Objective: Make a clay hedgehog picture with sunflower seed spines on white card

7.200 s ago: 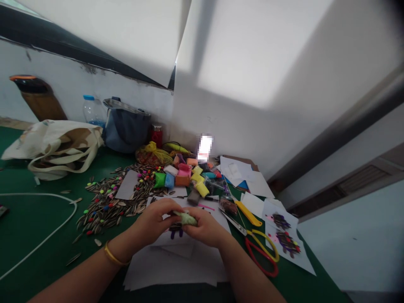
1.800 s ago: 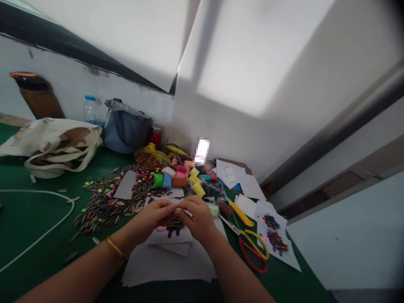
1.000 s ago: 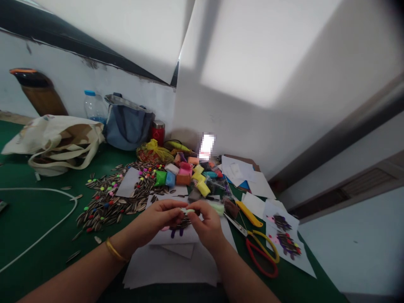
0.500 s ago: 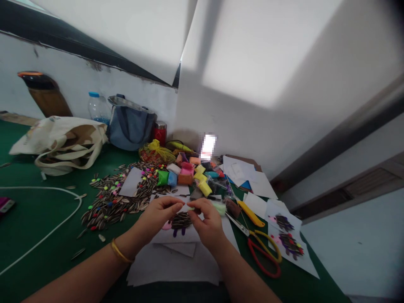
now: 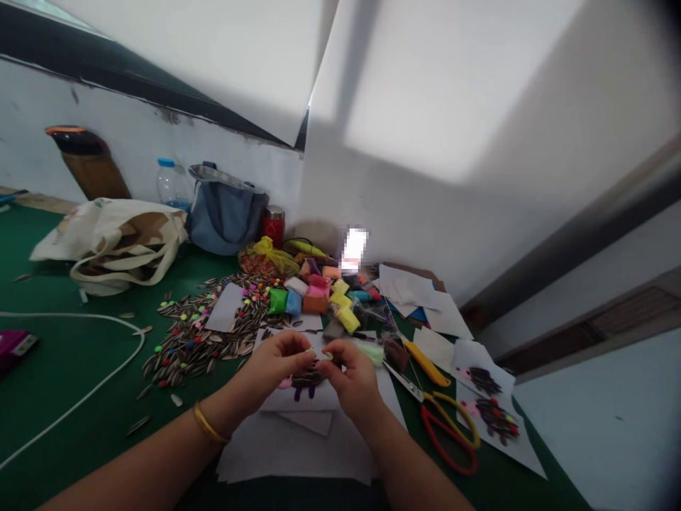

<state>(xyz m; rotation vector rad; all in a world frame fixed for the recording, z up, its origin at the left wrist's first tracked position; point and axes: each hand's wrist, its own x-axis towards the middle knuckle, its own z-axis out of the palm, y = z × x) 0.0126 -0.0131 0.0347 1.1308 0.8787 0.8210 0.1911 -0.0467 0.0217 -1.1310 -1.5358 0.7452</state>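
My left hand (image 5: 284, 358) is pinched, with a tiny pale green bit at its fingertips. Close beside it, my right hand (image 5: 348, 372) pinches a small piece of pale green clay (image 5: 328, 357) between thumb and finger. Under the hands lies a sheet of white paper (image 5: 281, 403) bearing a hedgehog picture (image 5: 306, 377), its body made of striped sunflower seeds, with a pink face and purple legs. My fingers cover part of it. A larger pale green lump of clay (image 5: 371, 353) rests just behind my right hand.
Sunflower seeds mixed with coloured balls (image 5: 186, 351) spread at the left. Behind the hands sit several coloured clay packs (image 5: 315, 304). Scissors (image 5: 450, 429) and a yellow cutter (image 5: 428, 365) lie at the right, beside finished-looking hedgehog pictures (image 5: 497, 419). A white cable (image 5: 79, 397) curves at far left.
Both hands stay pinched over the hedgehog picture, and the fingertips have shifted slightly. A pale green bit now shows at the left fingertips too. The whole view has moved a little.
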